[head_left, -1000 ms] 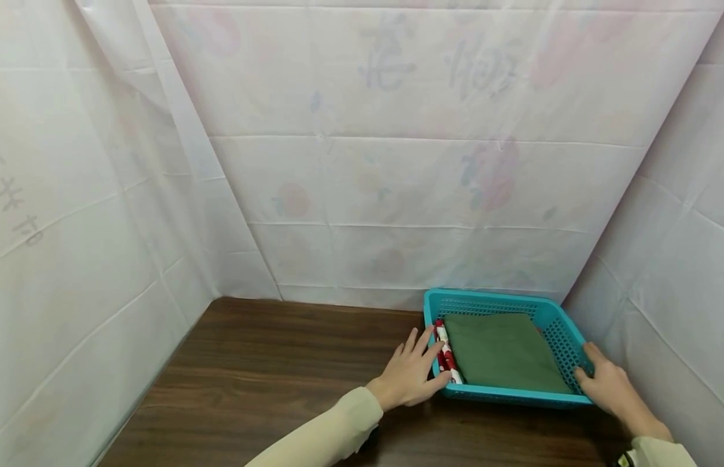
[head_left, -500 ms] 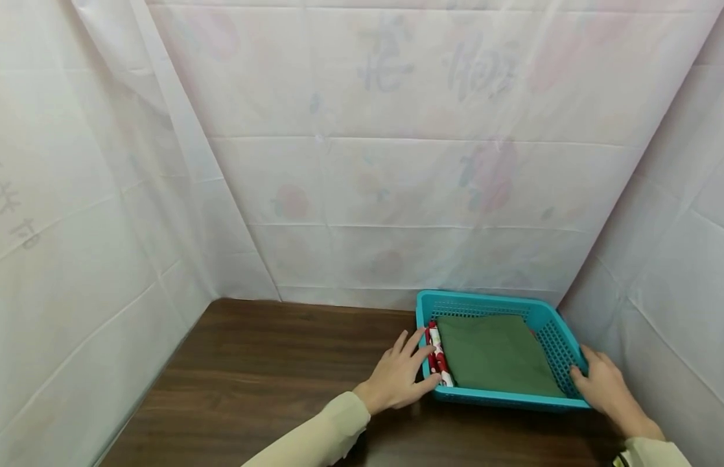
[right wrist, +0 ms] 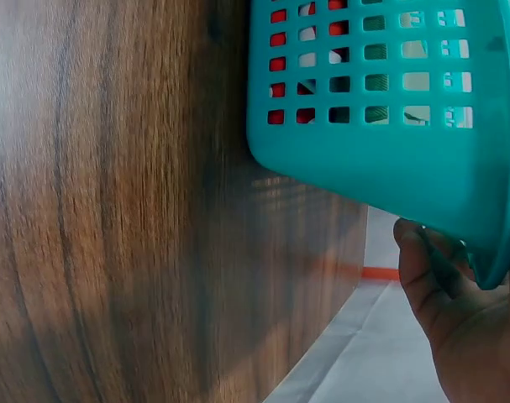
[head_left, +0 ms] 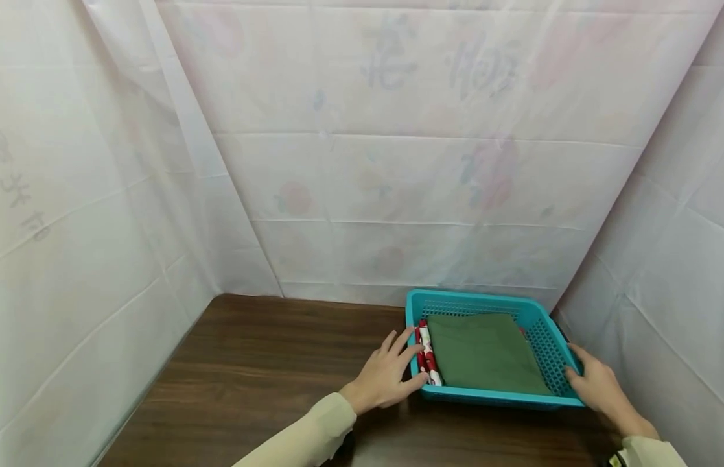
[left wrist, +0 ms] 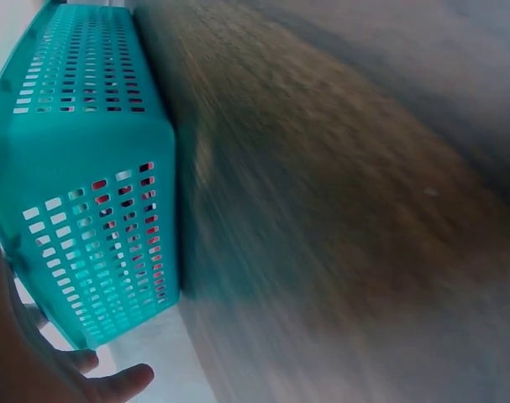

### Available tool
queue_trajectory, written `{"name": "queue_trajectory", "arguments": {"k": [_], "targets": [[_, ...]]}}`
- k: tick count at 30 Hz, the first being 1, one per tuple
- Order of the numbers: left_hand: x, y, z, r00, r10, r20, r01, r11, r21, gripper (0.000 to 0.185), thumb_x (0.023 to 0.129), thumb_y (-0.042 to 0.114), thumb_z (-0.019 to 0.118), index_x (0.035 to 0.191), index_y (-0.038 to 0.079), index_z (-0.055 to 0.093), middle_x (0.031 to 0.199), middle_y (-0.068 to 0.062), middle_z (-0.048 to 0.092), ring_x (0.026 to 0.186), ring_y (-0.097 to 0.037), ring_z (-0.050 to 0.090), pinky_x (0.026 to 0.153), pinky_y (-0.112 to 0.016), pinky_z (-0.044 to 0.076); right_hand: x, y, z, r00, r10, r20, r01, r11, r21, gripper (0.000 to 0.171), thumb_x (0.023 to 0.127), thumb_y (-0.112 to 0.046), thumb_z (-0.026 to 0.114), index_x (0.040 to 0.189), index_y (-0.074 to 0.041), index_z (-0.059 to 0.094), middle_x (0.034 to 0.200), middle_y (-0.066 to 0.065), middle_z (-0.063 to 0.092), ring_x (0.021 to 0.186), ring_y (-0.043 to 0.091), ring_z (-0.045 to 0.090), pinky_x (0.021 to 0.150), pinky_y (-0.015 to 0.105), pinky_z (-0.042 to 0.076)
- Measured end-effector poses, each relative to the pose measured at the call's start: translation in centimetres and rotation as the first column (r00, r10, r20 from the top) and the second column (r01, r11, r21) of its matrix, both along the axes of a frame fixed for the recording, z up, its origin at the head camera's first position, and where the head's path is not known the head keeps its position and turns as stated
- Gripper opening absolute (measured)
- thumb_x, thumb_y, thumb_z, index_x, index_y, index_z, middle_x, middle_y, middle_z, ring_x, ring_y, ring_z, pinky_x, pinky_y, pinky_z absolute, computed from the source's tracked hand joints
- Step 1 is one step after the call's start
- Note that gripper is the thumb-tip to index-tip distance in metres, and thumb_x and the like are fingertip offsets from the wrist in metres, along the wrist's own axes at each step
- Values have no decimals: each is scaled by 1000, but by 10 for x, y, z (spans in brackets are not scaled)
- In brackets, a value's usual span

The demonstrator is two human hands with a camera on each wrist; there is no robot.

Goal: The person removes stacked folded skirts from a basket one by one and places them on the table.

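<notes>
A teal perforated basket (head_left: 472, 298) stands on the dark wooden table (head_left: 268, 363) at the right, near the back wall. In it lie a folded green cloth (head_left: 484, 353) and, along its left wall, a red-and-white patterned cloth (head_left: 426, 355). My left hand (head_left: 391, 373) holds the basket's left wall, with the fingers over the rim and the thumb at the front corner. My right hand (head_left: 592, 386) grips the right wall near the front corner. The left wrist view shows the basket (left wrist: 86, 168) side-on. In the right wrist view my right hand (right wrist: 456, 336) is under the basket's rim (right wrist: 389, 101).
White plastic sheeting (head_left: 397, 162) with faint prints closes the table in on the left, back and right. The right sheet hangs close to the basket. Bare wood runs from the basket to the left sheet.
The basket has slid a little to the left across the table with both hands still on it. The left forearm has moved left with it.
</notes>
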State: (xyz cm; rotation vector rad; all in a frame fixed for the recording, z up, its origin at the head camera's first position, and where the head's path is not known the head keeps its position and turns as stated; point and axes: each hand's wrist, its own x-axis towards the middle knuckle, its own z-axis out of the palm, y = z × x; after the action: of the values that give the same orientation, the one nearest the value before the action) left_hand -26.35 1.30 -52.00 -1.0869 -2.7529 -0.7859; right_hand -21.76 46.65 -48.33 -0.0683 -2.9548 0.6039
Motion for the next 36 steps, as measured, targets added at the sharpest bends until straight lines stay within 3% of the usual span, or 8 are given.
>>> {"name": "queue_trajectory", "arguments": {"k": [4,9,13,22,36], "targets": [[0,-7,-1,1000,-6,10,6,1000,15,62,104,59,43,155,25,46,174,3,11,152,-46,30,100,-71,46,0,-7,2,1000,0,-4,0,1000,1,59,97,-11,57,147,15,39,120,38,59,76,26,56,61,35,42],[-1,-15,-5,1000,-1,8,0,999,39,64,103,62,42,154,25,47,173,3,14,151,-44,31,101,-72,45,0,-16,2,1000,-12,16,12,1000,-12,61,98,-13,57,149,14,37,114,34,64,77,27,59,62,38,44],[-2,-21,-8,1000,0,20,-1,998,60,61,104,57,45,154,23,47,173,3,13,151,-43,31,105,-72,42,0,-23,-1,1000,-6,-11,6,1000,-12,60,97,-11,58,148,16,39,125,39,61,88,32,64,69,45,50],[-5,-37,-12,1000,10,8,-11,994,107,57,103,52,50,154,26,47,173,-1,15,153,-43,27,109,-73,37,0,-40,-5,997,21,-69,-24,999,-31,61,99,-9,56,150,17,36,133,43,53,98,41,65,73,50,53],[5,-56,-21,1000,-12,-13,14,992,122,54,104,41,54,154,23,46,174,3,11,154,-41,23,109,-76,33,12,-59,-8,999,12,-31,-14,998,-66,62,99,-8,56,150,19,33,129,43,54,95,38,66,71,48,54]]}}
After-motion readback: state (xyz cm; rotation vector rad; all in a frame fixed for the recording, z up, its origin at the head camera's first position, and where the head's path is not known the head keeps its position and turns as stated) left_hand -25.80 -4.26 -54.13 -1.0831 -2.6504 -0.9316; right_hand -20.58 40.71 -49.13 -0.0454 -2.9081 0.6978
